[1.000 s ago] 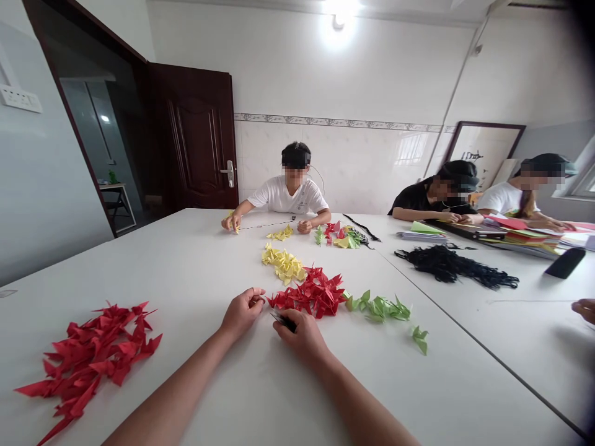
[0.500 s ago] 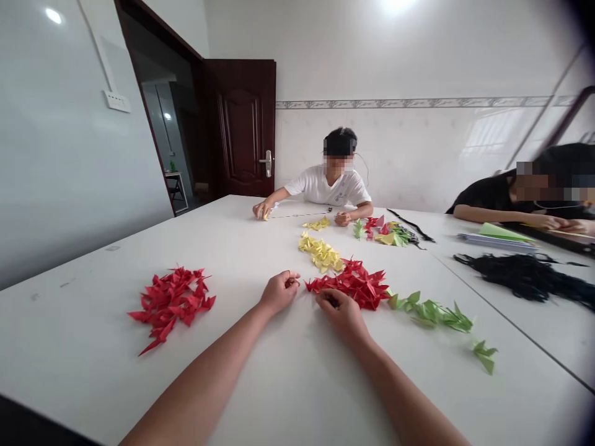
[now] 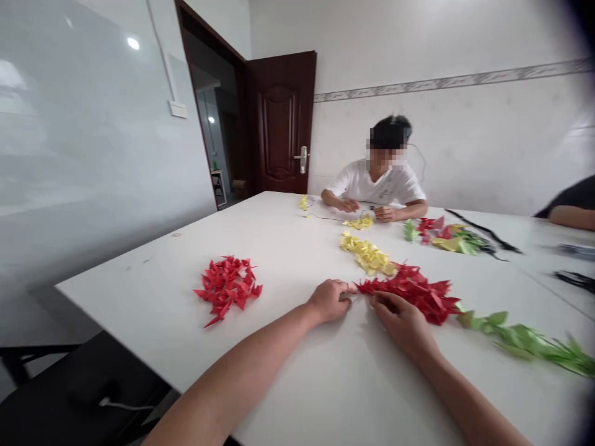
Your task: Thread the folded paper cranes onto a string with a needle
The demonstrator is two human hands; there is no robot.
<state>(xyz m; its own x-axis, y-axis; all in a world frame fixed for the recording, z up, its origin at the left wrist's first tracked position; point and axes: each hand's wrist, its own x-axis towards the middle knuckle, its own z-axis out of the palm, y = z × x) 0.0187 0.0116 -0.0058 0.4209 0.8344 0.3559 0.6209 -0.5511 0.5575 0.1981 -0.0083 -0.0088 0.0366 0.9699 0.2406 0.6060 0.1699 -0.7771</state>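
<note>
My left hand (image 3: pixel 331 300) rests on the white table (image 3: pixel 297 365) just left of a long heap of red folded paper cranes (image 3: pixel 418 291). Its fingers are curled, and whatever they pinch is too small to make out. At the heap's near left end, my right hand (image 3: pixel 402 316) has thumb and fingers closed together; what lies between them is hidden. Yellow folded paper pieces (image 3: pixel 367 253) adjoin the heap's far side. Green folded paper cranes (image 3: pixel 525 337) trail off its right end. A separate pile of red paper cranes (image 3: pixel 227 288) lies to the left.
Across the table sits a person in a white shirt (image 3: pixel 372 183), hands near more yellow pieces (image 3: pixel 360 223). Mixed coloured cranes (image 3: pixel 446 235) and a black strap (image 3: pixel 483 229) lie far right. Another person's arm (image 3: pixel 571 215) shows at the right edge. A black chair (image 3: pixel 88 384) stands lower left.
My view has turned left, so everything sits further right. My left hand's fingers have come closer to the red heap's tip. The person opposite has drawn one hand in from the yellow piece.
</note>
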